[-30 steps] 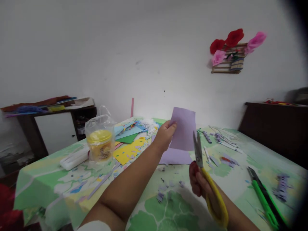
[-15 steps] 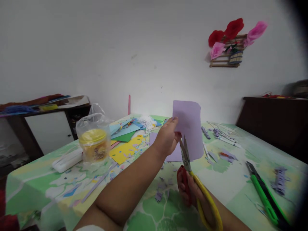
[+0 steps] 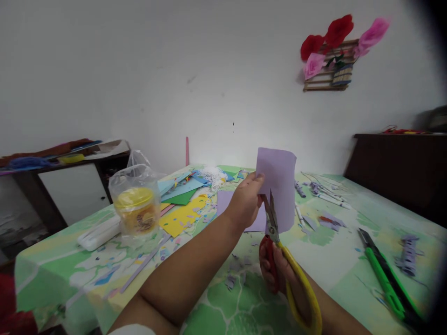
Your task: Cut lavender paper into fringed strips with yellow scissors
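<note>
My left hand [image 3: 246, 197] pinches the left edge of a purple sheet of paper [image 3: 282, 186], held upright above the table. In my right hand [image 3: 284, 274] is a pair of scissors [image 3: 271, 228] with one red and one yellow handle. Its blades point up, a little apart, at the paper close to my left fingertips. Another purple sheet [image 3: 225, 200] lies flat on the table behind my left hand. Small purple scraps [image 3: 231, 280] are scattered below, near my left forearm.
A yellow-lidded tub [image 3: 136, 209] in a clear plastic bag stands at the left. Yellow paper [image 3: 179, 218] and other coloured sheets lie behind it. A green utility knife [image 3: 386, 279] lies at the right, beside a rolled purple paper piece [image 3: 409, 255].
The purple sheet and my left hand have shifted slightly to the right. The scissor blades stand somewhat differently against the sheet, and the camera view has tilted a little.
</note>
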Demonstrator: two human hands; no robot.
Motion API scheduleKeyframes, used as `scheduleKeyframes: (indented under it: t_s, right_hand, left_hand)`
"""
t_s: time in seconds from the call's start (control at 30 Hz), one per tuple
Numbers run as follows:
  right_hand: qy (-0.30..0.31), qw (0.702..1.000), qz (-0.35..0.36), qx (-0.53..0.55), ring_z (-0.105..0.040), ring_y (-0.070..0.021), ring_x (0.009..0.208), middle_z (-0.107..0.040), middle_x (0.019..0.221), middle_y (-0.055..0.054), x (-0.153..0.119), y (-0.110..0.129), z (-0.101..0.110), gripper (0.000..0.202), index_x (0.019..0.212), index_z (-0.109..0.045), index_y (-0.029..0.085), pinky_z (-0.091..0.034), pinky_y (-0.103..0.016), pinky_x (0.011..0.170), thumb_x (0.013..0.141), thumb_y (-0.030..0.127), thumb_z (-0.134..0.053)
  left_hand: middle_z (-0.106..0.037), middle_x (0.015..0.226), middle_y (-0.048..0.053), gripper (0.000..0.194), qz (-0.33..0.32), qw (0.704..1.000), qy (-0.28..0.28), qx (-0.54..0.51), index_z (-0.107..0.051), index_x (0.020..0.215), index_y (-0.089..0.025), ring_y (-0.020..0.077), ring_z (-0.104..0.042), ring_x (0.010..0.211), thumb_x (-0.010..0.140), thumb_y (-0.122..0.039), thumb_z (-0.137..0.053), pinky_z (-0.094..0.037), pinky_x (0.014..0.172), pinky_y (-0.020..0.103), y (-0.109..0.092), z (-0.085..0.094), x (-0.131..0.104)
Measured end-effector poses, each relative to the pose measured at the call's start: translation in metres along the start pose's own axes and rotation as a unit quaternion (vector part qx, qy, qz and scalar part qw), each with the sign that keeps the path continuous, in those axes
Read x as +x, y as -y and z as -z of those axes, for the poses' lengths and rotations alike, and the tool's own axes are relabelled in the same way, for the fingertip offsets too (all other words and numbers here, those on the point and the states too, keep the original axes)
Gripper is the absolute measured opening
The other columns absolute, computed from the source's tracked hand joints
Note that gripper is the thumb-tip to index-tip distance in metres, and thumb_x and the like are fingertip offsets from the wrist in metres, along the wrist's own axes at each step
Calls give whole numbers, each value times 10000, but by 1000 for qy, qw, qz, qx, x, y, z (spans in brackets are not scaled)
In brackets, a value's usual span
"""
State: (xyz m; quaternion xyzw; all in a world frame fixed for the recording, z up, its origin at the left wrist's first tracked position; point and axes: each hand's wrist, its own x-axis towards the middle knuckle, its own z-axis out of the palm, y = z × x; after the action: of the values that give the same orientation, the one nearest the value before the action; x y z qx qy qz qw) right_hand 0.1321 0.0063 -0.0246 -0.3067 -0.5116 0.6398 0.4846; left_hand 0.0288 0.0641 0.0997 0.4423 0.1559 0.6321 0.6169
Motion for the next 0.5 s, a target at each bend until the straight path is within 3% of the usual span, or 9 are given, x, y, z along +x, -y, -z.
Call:
scheduleKeyframes:
  t_s: [0.13, 0.3, 0.5]
  right_hand:
    - [7, 1000, -2, 24, -351, -58, 395, -422, 595, 64, 5, -3, 4, 472, 766, -489, 223, -286, -203, 362, 715, 683, -585]
    - [28, 999, -24, 36, -333, -62, 307, -404, 509, 84, 20, -16, 16, 557, 686, -446, 234, -256, -218, 290, 568, 737, -654]
    - [26, 999, -10, 35, -382, -64, 318, -433, 547, 93, 20, -15, 17, 563, 739, -423, 245, -284, -207, 292, 580, 740, -641]
  left_hand:
    - [-673, 903, 79, 195, 7, 1000, 1, 14, -621, 981, -140, 216, -608, 948, 820, -218, -544, -443, 824, 337, 4, -3, -4]
    - [-667, 838, 52, 171, 13, 999, -14, 30, -628, 955, -151, 182, -610, 874, 838, -187, -510, -433, 759, 290, 5, -8, -8]
    - [-637, 766, 25, 99, 17, 1000, -14, 17, -618, 863, -159, 133, -581, 731, 821, -177, -530, -418, 746, 274, 9, -9, -9]
